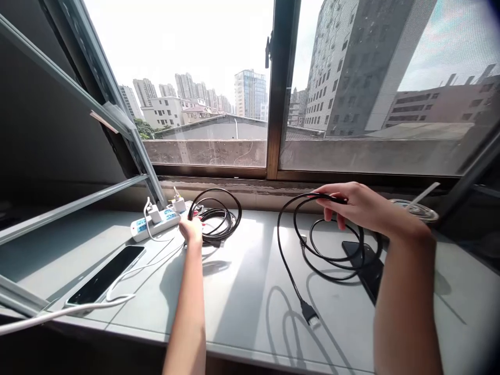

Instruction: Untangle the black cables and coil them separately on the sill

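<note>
Two hands and two coils of black cable over a pale tabletop by a window.

The left hand [191, 229] grips the left coil [224, 224] beside a white power strip [156, 224], near a phone [105, 276] at the left. At the right, the right hand [344, 203] pinches loops of the right coil [324, 265], its USB plug [310, 314] hanging toward the near edge; a dark phone [367, 271] lies partly behind those loops.
</note>
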### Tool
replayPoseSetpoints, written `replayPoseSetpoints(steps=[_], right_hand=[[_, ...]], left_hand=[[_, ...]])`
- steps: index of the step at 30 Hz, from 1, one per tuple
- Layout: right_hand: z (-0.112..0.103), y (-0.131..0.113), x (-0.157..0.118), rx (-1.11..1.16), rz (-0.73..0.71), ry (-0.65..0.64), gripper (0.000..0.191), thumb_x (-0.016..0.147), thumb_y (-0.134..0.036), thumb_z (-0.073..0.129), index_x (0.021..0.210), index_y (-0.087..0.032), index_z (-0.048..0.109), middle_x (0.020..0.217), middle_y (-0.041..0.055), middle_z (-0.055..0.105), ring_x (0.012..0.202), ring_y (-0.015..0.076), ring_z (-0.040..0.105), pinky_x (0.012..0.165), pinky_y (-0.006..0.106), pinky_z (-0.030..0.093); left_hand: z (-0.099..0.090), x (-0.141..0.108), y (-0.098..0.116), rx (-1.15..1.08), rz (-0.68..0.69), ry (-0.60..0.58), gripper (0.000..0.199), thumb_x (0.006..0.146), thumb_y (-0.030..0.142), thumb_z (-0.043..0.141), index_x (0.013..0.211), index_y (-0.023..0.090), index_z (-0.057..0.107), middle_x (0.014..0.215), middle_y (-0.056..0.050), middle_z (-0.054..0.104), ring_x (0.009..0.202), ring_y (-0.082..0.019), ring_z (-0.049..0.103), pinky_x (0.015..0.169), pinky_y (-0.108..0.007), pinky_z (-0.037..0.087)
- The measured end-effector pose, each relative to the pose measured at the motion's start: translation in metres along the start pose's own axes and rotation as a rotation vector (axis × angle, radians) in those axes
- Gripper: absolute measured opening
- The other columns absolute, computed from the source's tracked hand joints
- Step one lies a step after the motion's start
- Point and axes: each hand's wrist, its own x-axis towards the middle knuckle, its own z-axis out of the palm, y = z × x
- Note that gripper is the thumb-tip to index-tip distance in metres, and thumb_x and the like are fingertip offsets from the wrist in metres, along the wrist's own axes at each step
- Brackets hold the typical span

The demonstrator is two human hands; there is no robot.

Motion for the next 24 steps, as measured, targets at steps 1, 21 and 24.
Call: replayPoseSetpoints(steps=[1, 21, 24], right_hand=[[0.002, -0.001, 0.003, 0.003, 0.005, -0.015, 0.035, 0.084, -0.043, 0.054, 0.106, -0.018, 0.064, 0.066, 0.0007, 0.064, 0.041, 0.0093, 0.053, 0.046, 0.023, 0.041], [0.059, -0.022, 0.038, -0.024, -0.135, -0.217, 0.037, 0.088, -0.04, 0.053, 0.118, -0.022, 0.063, 0.091, 0.0016, 0.07, 0.072, 0.0142, 0.066, 0.069, 0.024, 0.047], [0.052, -0.004, 0.043, -0.121, -0.018, -0.053, 0.043, 0.089, -0.049, 0.049, 0.119, -0.021, 0.063, 0.111, 0.0057, 0.066, 0.103, 0.0195, 0.061, 0.088, 0.027, 0.045]], left_hand=[[0.0, 0.0, -0.004, 0.06, -0.007, 0.042, 0.037, 0.067, 0.021, 0.052, 0.102, 0.009, 0.05, 0.103, -0.022, 0.055, 0.105, -0.037, 0.054, 0.081, -0.048, 0.047], [0.05, -0.083, 0.025, -0.35, 0.235, -0.921, 0.051, 0.069, 0.033, 0.047, 0.115, 0.013, 0.053, 0.105, -0.012, 0.063, 0.088, -0.02, 0.061, 0.073, -0.028, 0.048], [0.049, -0.073, 0.021, -0.257, 0.194, -0.956, 0.054, 0.069, 0.036, 0.046, 0.116, 0.012, 0.053, 0.101, -0.012, 0.065, 0.085, -0.02, 0.062, 0.069, -0.028, 0.048]])
